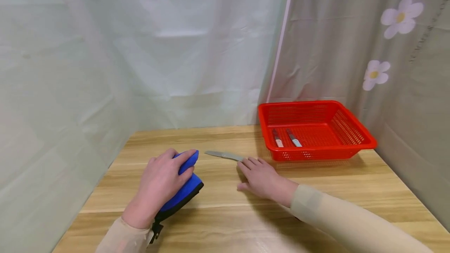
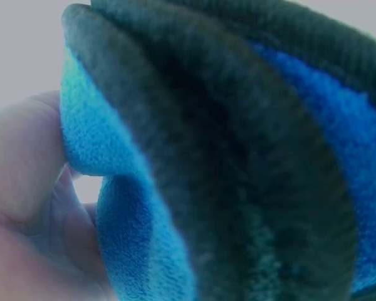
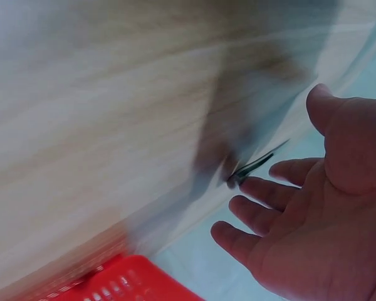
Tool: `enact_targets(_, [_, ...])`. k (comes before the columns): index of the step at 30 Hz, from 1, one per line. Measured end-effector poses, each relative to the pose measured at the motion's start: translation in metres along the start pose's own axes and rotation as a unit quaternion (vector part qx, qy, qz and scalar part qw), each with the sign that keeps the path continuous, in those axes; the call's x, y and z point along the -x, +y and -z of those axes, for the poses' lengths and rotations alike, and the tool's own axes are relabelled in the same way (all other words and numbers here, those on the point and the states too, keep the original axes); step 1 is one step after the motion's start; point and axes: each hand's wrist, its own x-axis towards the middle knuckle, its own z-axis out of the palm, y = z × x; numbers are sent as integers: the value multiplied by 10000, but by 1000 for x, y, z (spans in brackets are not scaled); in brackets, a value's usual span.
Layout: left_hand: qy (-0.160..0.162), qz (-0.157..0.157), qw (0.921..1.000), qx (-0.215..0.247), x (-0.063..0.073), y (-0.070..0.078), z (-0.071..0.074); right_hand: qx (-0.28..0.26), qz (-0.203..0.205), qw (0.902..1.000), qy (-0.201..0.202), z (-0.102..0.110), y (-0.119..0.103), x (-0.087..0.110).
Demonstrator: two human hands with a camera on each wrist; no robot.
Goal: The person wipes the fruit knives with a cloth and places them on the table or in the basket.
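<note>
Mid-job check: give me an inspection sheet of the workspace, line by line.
Surface: wood-grain table.
Job's things: blue cloth with black edging; green knife lying on the table; red basket holding two pale-handled knives.
Clutter: nothing seen.
Grips: left hand holds the cloth; right hand, fingers extended, at the green knife's handle end, contact unclear.
Cables: nothing seen.
Surroundings: pale curtains, flowers printed at right.

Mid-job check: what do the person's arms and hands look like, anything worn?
The left sleeve and right sleeve are pale beige, reaching the wrists. The left hand and right hand wear no gloves. Whether the black piece beside the left sleeve is worn, I cannot tell.
</note>
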Motion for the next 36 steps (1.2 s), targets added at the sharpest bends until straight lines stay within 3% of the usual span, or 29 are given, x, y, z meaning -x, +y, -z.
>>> enact_targets(6, [4, -11, 10000, -1, 0, -1, -2, -142, -129, 9998, 64, 0, 4, 8])
enact_targets(11, [1, -22, 10000, -7, -1, -1, -3, 5, -121, 9992, 374, 9, 6, 6])
enact_targets(21, [-21, -44, 10000, 77, -3, 2, -9, -124, -486, 9982, 315, 14, 7, -36])
enact_targets(36, [70, -121, 9998, 105, -5, 3, -15, -194, -923, 9952, 242, 9, 9, -71])
